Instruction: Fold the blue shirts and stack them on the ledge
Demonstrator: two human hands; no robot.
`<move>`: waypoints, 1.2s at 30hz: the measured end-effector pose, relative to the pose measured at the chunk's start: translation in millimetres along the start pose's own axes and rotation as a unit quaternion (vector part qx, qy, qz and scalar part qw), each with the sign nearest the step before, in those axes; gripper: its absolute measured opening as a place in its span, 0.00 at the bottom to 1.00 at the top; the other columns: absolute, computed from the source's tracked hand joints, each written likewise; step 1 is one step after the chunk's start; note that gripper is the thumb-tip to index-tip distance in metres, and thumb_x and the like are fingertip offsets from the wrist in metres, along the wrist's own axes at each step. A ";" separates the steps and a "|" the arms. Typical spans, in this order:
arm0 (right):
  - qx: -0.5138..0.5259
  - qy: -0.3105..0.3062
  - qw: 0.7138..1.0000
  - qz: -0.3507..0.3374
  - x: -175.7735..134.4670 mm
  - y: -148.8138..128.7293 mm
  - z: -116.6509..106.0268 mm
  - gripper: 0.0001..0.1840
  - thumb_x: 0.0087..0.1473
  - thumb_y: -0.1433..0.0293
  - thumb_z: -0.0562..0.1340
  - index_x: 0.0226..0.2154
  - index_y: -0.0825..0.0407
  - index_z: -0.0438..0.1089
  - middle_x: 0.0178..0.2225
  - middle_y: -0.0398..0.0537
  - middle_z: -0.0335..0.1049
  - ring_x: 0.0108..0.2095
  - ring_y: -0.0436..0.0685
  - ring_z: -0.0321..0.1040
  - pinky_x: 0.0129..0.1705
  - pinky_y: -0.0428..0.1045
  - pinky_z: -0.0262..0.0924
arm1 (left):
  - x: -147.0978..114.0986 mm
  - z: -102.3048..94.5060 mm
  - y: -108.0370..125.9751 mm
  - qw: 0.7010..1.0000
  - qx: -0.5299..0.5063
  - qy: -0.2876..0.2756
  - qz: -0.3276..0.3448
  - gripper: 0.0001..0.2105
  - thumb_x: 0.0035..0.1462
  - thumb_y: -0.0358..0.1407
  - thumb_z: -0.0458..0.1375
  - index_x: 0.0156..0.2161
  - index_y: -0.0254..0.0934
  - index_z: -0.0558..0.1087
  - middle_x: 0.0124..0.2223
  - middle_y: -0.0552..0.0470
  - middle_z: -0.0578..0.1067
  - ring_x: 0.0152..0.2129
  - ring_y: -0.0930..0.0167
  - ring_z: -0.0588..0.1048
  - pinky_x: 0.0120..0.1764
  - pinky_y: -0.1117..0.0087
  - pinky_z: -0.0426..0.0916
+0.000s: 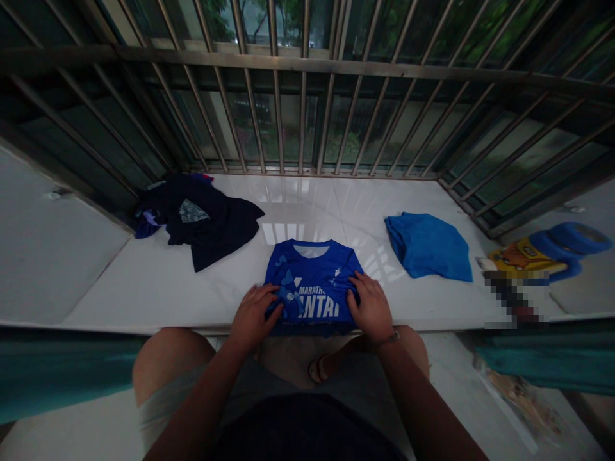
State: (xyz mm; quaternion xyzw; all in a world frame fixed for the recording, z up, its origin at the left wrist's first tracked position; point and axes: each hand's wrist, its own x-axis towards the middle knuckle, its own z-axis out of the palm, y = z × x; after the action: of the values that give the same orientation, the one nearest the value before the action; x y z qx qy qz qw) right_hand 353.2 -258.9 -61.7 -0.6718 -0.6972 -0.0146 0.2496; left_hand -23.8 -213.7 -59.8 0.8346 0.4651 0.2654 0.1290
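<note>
Mid-fold: my left hand (253, 314) and right hand (369, 307) press flat, fingers spread, gripping nothing, on the shirt (312, 278); next, I judge, folding its hem upward.

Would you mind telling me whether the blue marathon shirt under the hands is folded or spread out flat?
Folded. The blue marathon shirt forms a compact block, sleeves tucked in, collar at the far edge, with the left hand and right hand pressing on it.

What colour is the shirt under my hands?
Bright blue shirt with white lettering, head view.
</note>
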 end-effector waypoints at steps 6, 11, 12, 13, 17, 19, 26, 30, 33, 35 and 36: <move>-0.008 0.006 1.000 -0.009 -0.2 0.4 -0.2 0.22 0.75 0.63 0.59 0.63 0.53 0.79 0.67 0.62 0.77 0.67 0.73 0.73 0.73 0.72 0.62 | 0.3 -0.5 0.7 1.000 0.005 -0.002 0.003 0.06 0.72 0.39 0.62 0.48 0.44 0.81 0.62 0.45 0.85 0.62 0.52 0.82 0.71 0.37 0.70; -0.008 0.008 1.000 -0.010 -0.3 0.6 0.1 0.22 0.74 0.64 0.60 0.62 0.53 0.80 0.67 0.62 0.78 0.67 0.73 0.73 0.73 0.72 0.63 | 0.2 -1.4 2.1 1.000 0.007 -0.006 0.004 0.07 0.73 0.40 0.62 0.49 0.44 0.81 0.63 0.44 0.84 0.62 0.53 0.82 0.72 0.37 0.69; -0.008 0.007 1.000 -0.010 -0.3 0.8 0.3 0.22 0.74 0.64 0.60 0.62 0.53 0.80 0.67 0.62 0.78 0.67 0.73 0.73 0.73 0.72 0.63 | 0.1 -1.5 2.2 1.000 0.007 -0.007 0.003 0.07 0.73 0.40 0.61 0.49 0.44 0.82 0.63 0.44 0.84 0.62 0.53 0.82 0.72 0.36 0.69; -0.007 0.006 1.000 -0.010 -0.3 0.9 0.4 0.22 0.74 0.64 0.60 0.62 0.53 0.80 0.67 0.62 0.78 0.67 0.73 0.73 0.73 0.72 0.63 | 0.1 -1.5 2.3 1.000 0.008 -0.006 0.003 0.07 0.73 0.39 0.61 0.49 0.44 0.82 0.63 0.44 0.84 0.62 0.52 0.82 0.72 0.36 0.69; -0.008 0.005 1.000 -0.005 -0.5 1.5 1.2 0.22 0.74 0.63 0.60 0.62 0.52 0.80 0.67 0.62 0.78 0.67 0.73 0.73 0.73 0.71 0.64 | 0.0 -0.7 2.5 1.000 0.012 -0.006 0.008 0.07 0.73 0.39 0.62 0.49 0.43 0.82 0.63 0.44 0.85 0.62 0.52 0.82 0.71 0.36 0.70; -0.009 0.007 1.000 -0.004 -0.7 1.4 1.5 0.22 0.75 0.63 0.59 0.62 0.52 0.80 0.66 0.62 0.78 0.67 0.73 0.74 0.72 0.72 0.64 | -0.2 -0.2 2.6 1.000 0.014 -0.005 0.011 0.07 0.73 0.39 0.62 0.49 0.43 0.81 0.63 0.43 0.84 0.62 0.51 0.82 0.71 0.35 0.70; -0.009 0.011 1.000 -0.006 -0.8 0.4 0.6 0.22 0.75 0.63 0.59 0.62 0.53 0.80 0.66 0.63 0.78 0.67 0.73 0.74 0.73 0.72 0.64 | -0.5 -0.3 3.6 1.000 0.012 0.001 0.009 0.06 0.72 0.38 0.62 0.49 0.45 0.82 0.62 0.44 0.85 0.62 0.52 0.82 0.71 0.36 0.70; -0.012 0.010 1.000 -0.008 -0.3 0.0 0.0 0.22 0.75 0.63 0.59 0.61 0.53 0.80 0.66 0.63 0.78 0.67 0.73 0.73 0.73 0.72 0.64 | -0.4 -1.3 3.9 1.000 0.012 -0.007 0.005 0.07 0.73 0.39 0.62 0.49 0.44 0.82 0.63 0.43 0.85 0.62 0.52 0.82 0.71 0.36 0.70; -0.014 0.009 1.000 -0.010 -0.3 -0.2 -0.3 0.22 0.75 0.63 0.58 0.61 0.53 0.80 0.66 0.62 0.78 0.67 0.73 0.73 0.73 0.72 0.64 | -0.3 -1.7 4.4 1.000 0.011 -0.010 0.001 0.08 0.73 0.39 0.61 0.49 0.44 0.82 0.63 0.43 0.84 0.63 0.52 0.82 0.72 0.36 0.69; -0.014 0.007 1.000 -0.009 -0.5 -0.2 -0.4 0.22 0.75 0.63 0.58 0.61 0.54 0.80 0.66 0.62 0.78 0.67 0.74 0.73 0.73 0.72 0.64 | -0.1 -1.9 4.8 1.000 0.010 -0.009 -0.001 0.08 0.73 0.39 0.61 0.49 0.44 0.82 0.63 0.43 0.84 0.63 0.52 0.82 0.72 0.36 0.69; -0.013 0.006 1.000 -0.008 -0.7 -0.2 -0.4 0.22 0.75 0.63 0.59 0.61 0.53 0.80 0.66 0.62 0.78 0.67 0.74 0.73 0.73 0.72 0.64 | 0.0 -1.9 5.1 1.000 0.009 -0.008 -0.002 0.08 0.73 0.39 0.61 0.49 0.44 0.82 0.63 0.43 0.85 0.62 0.52 0.82 0.72 0.36 0.69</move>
State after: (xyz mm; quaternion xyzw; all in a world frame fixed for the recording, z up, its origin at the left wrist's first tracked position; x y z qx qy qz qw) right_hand 353.1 -259.7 -61.5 -0.6692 -0.7010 -0.0296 0.2447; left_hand -21.3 -216.5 -55.8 0.8370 0.4681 0.2541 0.1253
